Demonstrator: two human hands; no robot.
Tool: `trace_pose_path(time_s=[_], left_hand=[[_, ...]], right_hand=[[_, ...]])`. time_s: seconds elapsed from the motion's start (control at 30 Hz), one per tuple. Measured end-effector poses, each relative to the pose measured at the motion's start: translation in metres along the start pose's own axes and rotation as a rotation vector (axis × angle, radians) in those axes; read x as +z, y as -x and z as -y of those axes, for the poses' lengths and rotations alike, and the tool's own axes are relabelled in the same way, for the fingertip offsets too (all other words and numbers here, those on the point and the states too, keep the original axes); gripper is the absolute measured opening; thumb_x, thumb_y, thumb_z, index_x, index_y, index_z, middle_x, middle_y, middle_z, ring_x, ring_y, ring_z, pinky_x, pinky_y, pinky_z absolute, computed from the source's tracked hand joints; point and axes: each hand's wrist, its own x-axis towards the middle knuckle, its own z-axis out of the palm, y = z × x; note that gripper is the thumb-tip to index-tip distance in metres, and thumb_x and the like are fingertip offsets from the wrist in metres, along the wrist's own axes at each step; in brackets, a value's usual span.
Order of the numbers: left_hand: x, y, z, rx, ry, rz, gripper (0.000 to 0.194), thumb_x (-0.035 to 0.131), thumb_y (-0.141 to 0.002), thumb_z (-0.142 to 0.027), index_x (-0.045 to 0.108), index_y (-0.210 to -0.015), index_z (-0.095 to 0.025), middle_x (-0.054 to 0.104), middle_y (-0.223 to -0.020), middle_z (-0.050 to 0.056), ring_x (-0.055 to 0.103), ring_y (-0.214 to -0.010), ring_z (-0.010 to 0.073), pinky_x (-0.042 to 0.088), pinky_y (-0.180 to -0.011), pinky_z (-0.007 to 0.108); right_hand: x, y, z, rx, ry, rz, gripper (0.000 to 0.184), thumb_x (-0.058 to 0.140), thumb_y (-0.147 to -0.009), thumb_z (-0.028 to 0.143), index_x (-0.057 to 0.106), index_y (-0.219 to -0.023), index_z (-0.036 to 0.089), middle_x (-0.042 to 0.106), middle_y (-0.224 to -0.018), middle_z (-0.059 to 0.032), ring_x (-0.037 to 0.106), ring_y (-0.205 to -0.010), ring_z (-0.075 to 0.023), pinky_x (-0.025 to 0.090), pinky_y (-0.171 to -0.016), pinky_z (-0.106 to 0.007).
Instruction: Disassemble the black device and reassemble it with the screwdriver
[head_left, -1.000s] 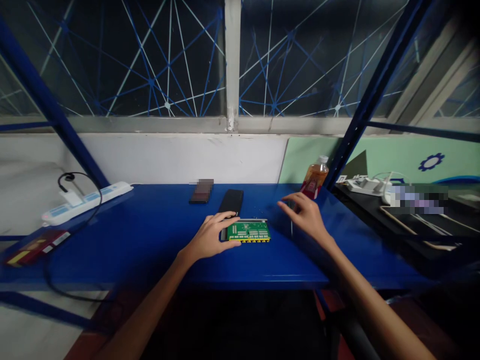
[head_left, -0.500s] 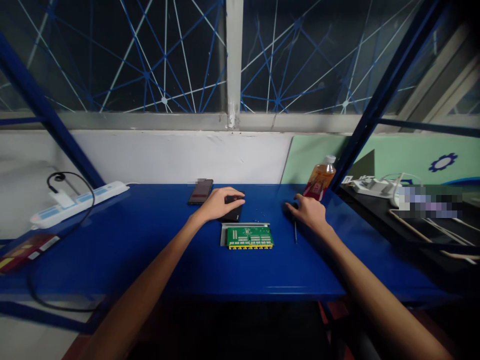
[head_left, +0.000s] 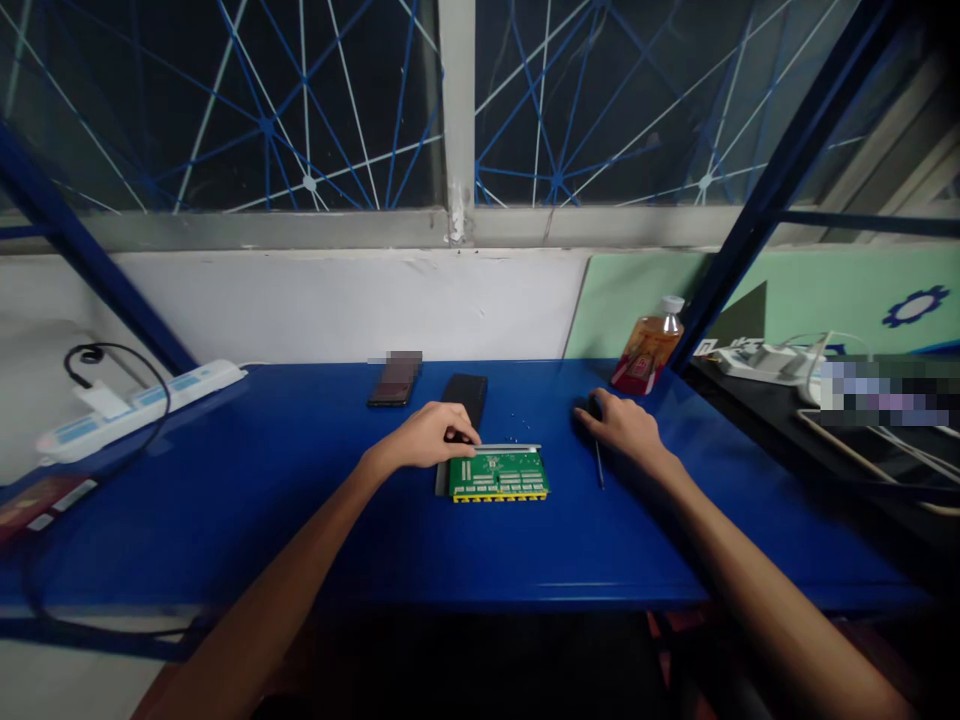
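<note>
A green circuit board (head_left: 499, 472) with a row of yellow ports along its near edge sits in a thin grey metal casing (head_left: 510, 447) on the blue table. My left hand (head_left: 431, 437) pinches the casing's back edge at its left corner, thumb in front and fingers behind. To the right of the board, my right hand (head_left: 626, 425) rests low over the table, fingers curled round the dark handle of a screwdriver (head_left: 599, 468). The screwdriver's thin shaft points toward me. Several tiny bits, perhaps screws (head_left: 514, 439), lie just behind the casing.
Behind my left hand lies a black flat box-like object (head_left: 469, 392), with a phone (head_left: 396, 382) farther left. A drink bottle (head_left: 649, 345) stands at the back right. At left are a white power strip (head_left: 150, 408) with a black cable and a red packet (head_left: 45, 505).
My left hand has come down and nearer from above the black object, closing on the casing's back edge. My right hand keeps its place with the screwdriver. The camera view has shifted slightly.
</note>
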Motion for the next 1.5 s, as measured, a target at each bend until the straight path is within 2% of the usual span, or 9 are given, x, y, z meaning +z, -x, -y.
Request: trace_pose_path(time_s=[0.3,0.5,0.57,0.67,0.77,0.93,1.23,1.5], left_hand=[[-0.001,0.000,-0.003,-0.004,0.012,0.005,0.023,0.067,-0.078,-0.036,0.076,-0.094,-0.023,0.064,-0.090,0.006,0.056,-0.072,0.0164,0.042,-0.063,0.030],[-0.005,0.001,-0.008,0.014,0.037,-0.003,0.022,0.059,-0.083,-0.032,0.076,-0.095,-0.024,0.065,-0.092,0.006,0.058,-0.074,0.0171,0.041,-0.062,0.030],[-0.009,0.004,-0.011,0.021,0.045,0.051,0.022,0.063,-0.081,-0.036,0.076,-0.096,-0.025,0.064,-0.094,0.006,0.057,-0.076,0.0181,0.042,-0.063,0.031],[-0.015,0.008,-0.019,0.024,0.014,0.166,0.038,0.075,-0.069,-0.047,0.075,-0.102,-0.029,0.060,-0.104,0.006,0.057,-0.088,0.0224,0.044,-0.068,0.032],[-0.014,0.011,-0.029,0.005,-0.105,0.191,0.058,0.079,-0.060,-0.056,0.071,-0.111,-0.030,0.055,-0.113,0.006,0.054,-0.099,0.0264,0.044,-0.077,0.034],[-0.004,0.010,-0.039,-0.023,-0.207,0.226,0.077,0.075,-0.059,-0.065,0.062,-0.126,-0.028,0.051,-0.116,0.007,0.051,-0.103,0.0285,0.043,-0.079,0.035],[0.002,0.010,-0.039,0.030,-0.284,0.169,0.072,0.073,-0.063,-0.064,0.063,-0.124,-0.028,0.052,-0.117,0.007,0.049,-0.106,0.0302,0.042,-0.086,0.041],[0.004,0.010,-0.037,0.057,-0.299,0.150,0.069,0.072,-0.065,-0.064,0.062,-0.124,-0.029,0.054,-0.118,0.007,0.050,-0.107,0.0298,0.043,-0.087,0.041]], right_hand=[[0.000,0.001,0.000,-0.009,-0.024,0.007,0.044,0.043,-0.091,0.052,0.057,-0.115,0.018,0.069,-0.099,-0.0171,0.067,-0.089,-0.0315,0.046,-0.066,-0.035],[-0.002,0.002,-0.001,-0.014,-0.052,0.017,0.045,0.045,-0.091,0.051,0.056,-0.120,0.018,0.069,-0.101,-0.0180,0.066,-0.091,-0.0321,0.046,-0.069,-0.037],[-0.002,0.002,-0.001,-0.016,-0.056,0.016,0.046,0.045,-0.091,0.051,0.056,-0.121,0.018,0.069,-0.102,-0.0179,0.066,-0.092,-0.0322,0.046,-0.069,-0.037],[-0.002,0.002,-0.002,-0.020,-0.054,0.018,0.046,0.046,-0.091,0.052,0.055,-0.122,0.020,0.069,-0.103,-0.0169,0.066,-0.093,-0.0317,0.046,-0.069,-0.036],[-0.002,0.002,-0.002,-0.013,-0.050,0.028,0.046,0.045,-0.091,0.053,0.055,-0.122,0.021,0.069,-0.104,-0.0160,0.066,-0.093,-0.0308,0.045,-0.069,-0.035],[-0.001,0.003,0.000,-0.025,-0.022,0.016,0.045,0.044,-0.091,0.053,0.055,-0.120,0.020,0.069,-0.103,-0.0160,0.067,-0.093,-0.0317,0.045,-0.067,-0.034],[-0.001,0.002,-0.001,-0.030,-0.038,0.009,0.045,0.045,-0.090,0.052,0.056,-0.120,0.021,0.069,-0.103,-0.0157,0.067,-0.093,-0.0323,0.044,-0.066,-0.034],[0.001,0.000,-0.003,-0.034,-0.059,0.005,0.045,0.047,-0.089,0.052,0.057,-0.120,0.021,0.069,-0.103,-0.0161,0.066,-0.092,-0.0309,0.044,-0.067,-0.034]])
